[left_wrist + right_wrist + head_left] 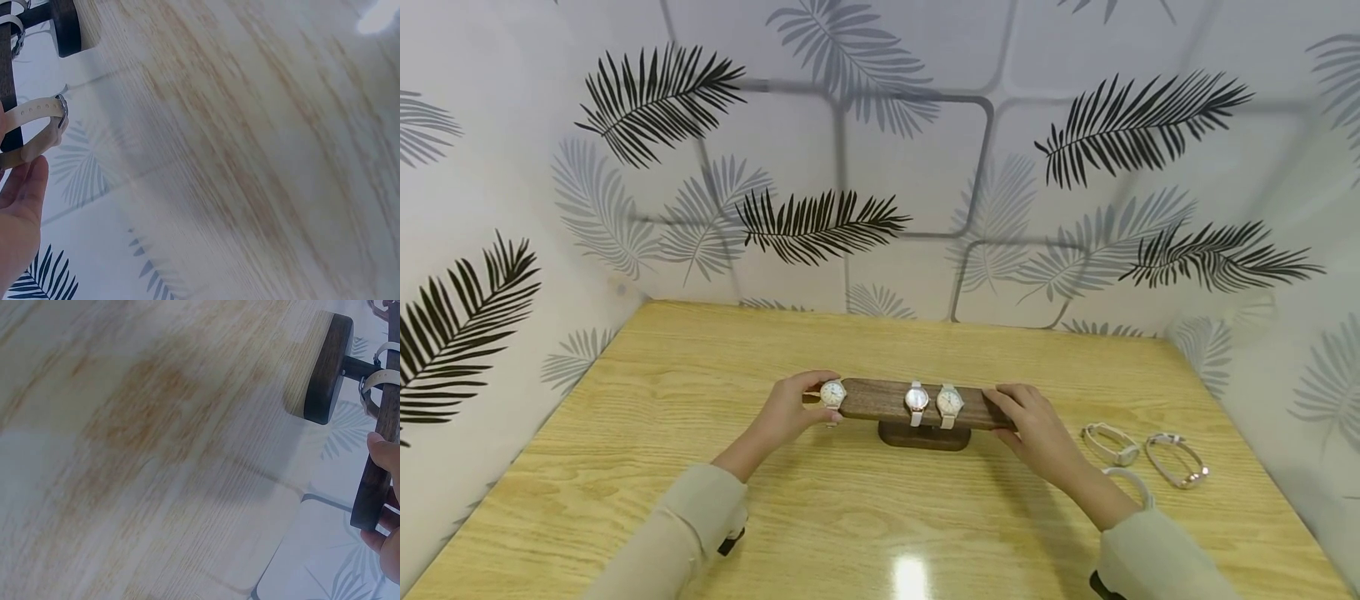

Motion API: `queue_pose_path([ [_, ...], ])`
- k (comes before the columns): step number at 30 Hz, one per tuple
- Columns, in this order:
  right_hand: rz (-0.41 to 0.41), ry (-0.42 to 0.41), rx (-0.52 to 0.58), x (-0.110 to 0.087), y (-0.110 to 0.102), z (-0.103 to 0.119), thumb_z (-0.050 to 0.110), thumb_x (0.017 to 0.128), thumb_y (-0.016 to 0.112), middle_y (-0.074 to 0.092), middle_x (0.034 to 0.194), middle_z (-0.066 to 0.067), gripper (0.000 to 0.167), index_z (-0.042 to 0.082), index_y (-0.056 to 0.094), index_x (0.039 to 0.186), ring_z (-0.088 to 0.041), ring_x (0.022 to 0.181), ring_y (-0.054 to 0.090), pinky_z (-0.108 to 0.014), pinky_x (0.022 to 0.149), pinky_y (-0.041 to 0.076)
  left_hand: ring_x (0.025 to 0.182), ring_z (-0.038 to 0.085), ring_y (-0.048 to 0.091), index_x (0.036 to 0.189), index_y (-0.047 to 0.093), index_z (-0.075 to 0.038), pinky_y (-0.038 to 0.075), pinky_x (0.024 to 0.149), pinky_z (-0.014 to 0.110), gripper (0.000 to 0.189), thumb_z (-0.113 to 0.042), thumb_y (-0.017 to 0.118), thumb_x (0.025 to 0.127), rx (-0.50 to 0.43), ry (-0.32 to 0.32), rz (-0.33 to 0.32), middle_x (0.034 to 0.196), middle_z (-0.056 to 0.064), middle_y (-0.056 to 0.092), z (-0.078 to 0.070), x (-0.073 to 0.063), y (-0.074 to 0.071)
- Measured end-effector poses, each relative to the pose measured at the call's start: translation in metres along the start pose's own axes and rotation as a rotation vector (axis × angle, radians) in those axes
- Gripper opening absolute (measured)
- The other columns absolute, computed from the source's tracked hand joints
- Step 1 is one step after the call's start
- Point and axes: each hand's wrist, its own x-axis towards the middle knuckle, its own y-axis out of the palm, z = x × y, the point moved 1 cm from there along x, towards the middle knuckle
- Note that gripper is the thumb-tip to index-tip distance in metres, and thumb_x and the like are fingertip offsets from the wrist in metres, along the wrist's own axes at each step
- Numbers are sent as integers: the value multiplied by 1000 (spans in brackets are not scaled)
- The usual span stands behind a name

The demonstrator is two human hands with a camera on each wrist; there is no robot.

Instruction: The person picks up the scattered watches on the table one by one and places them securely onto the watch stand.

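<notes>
A dark wooden watch stand (874,399) stands mid-table, its long bar raised on an oval base (925,437). My left hand (786,410) pinches a pale-strapped wristwatch (832,393) between thumb and fingers at the bar's left end. In the left wrist view that watch's buckled strap (39,111) loops about the bar's tip. My right hand (1039,432) grips the opposite end, thumb on the near side in the right wrist view. Two more watches, one with a rose-toned case (917,398) and one with a cream dial (950,402), sit side by side on the bar, right of its middle.
On the table right of my right hand lie a cream-strapped watch (1126,455) and a pinkish watch (1195,477). A pale band (1133,477) shows partly behind my right forearm. Leaf-patterned sheeting (910,275) rises behind the table and along its sides.
</notes>
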Motion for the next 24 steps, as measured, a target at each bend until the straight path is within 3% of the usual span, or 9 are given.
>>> queue_pose_path([
  [13, -1, 26, 39, 1, -3, 3, 3, 67, 80, 60, 112, -20, 55, -2, 60, 118, -37, 104, 54, -51, 87, 47, 117, 38, 53, 128, 51, 6, 48, 97, 40, 60, -5, 73, 74, -73, -13, 33, 129, 24, 53, 1, 5, 2],
  [24, 0, 25, 54, 1, -2, 1, 1, 67, 79, 59, 112, -20, 54, -3, 60, 117, -37, 104, 54, -51, 86, 49, 119, 37, 52, 128, 52, 7, 49, 95, 37, 61, -9, 74, 73, -64, -3, 81, 130, 24, 53, 2, 10, -1],
])
